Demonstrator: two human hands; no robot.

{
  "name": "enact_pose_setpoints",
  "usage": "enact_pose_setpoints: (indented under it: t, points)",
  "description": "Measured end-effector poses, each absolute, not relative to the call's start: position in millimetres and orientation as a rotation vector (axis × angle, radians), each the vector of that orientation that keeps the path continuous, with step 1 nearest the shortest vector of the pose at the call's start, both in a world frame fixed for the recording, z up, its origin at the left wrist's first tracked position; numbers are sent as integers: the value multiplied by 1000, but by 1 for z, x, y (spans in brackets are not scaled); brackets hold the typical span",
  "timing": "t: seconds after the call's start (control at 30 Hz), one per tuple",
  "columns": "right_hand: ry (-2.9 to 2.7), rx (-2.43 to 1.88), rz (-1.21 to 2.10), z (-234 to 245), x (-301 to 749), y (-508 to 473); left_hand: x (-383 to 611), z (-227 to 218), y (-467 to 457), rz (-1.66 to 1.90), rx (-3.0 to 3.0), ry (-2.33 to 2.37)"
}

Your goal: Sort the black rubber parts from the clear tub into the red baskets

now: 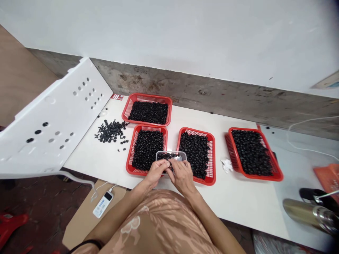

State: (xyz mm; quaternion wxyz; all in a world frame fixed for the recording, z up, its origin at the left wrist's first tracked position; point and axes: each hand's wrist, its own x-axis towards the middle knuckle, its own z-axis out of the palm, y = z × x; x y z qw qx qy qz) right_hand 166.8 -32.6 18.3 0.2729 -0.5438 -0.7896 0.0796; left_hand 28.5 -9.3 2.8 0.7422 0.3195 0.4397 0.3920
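the left hand (156,173) and right hand (182,175) bunch together at the near rim of a clear plastic tub (171,155) of small black rubber rings (164,156), any pinch hidden, the tub sitting above two red mesh baskets (129,158), seemingly to catch strays.

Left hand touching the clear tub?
Touching. The head view shows the fingers of the left hand lying over the near rim of the clear tub, with no gap visible.
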Motion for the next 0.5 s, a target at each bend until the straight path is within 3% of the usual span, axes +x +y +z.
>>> enact_pose_setpoints:
  t: [0.5]
  points:
    - [-2183,-1361,103,-10,171,-36,23,-1,-13,710,738,937]
